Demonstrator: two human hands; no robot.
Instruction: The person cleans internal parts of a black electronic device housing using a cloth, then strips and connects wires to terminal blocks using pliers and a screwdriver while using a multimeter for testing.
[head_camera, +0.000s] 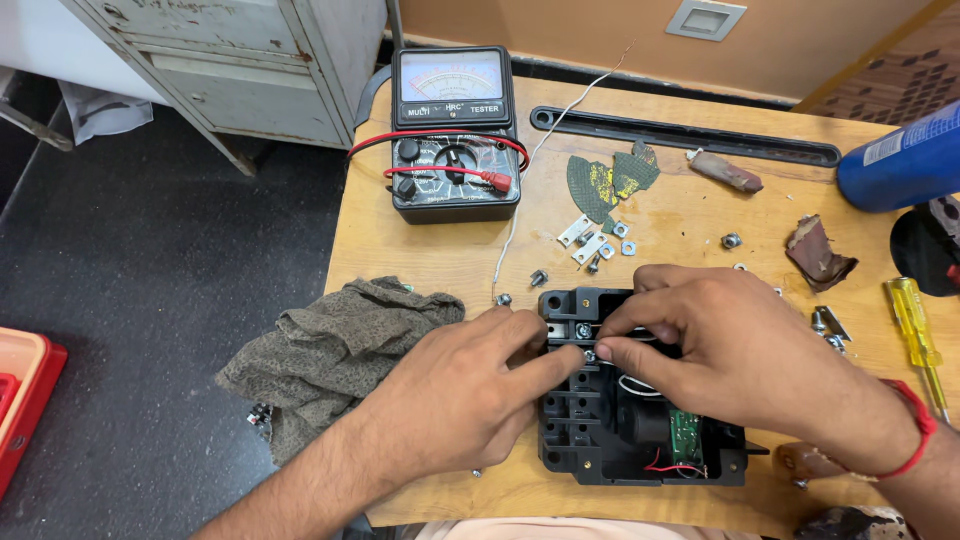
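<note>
The right hand (740, 350) hides much of the black housing (610, 440); the blue can (900, 160) is cut off.

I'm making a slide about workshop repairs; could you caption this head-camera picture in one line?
Both hands, left hand and right hand, pinch a small screw on an open black plastic casing, beside a rag and a multimeter.

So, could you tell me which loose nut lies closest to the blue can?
The nut alone near the brown scrap; the other nuts sit by the metal plates.

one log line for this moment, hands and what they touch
left hand: on black housing, fingertip at small screw | right hand: pinching same screw | nearby: grey rag, analog meter, yellow screwdriver
</note>
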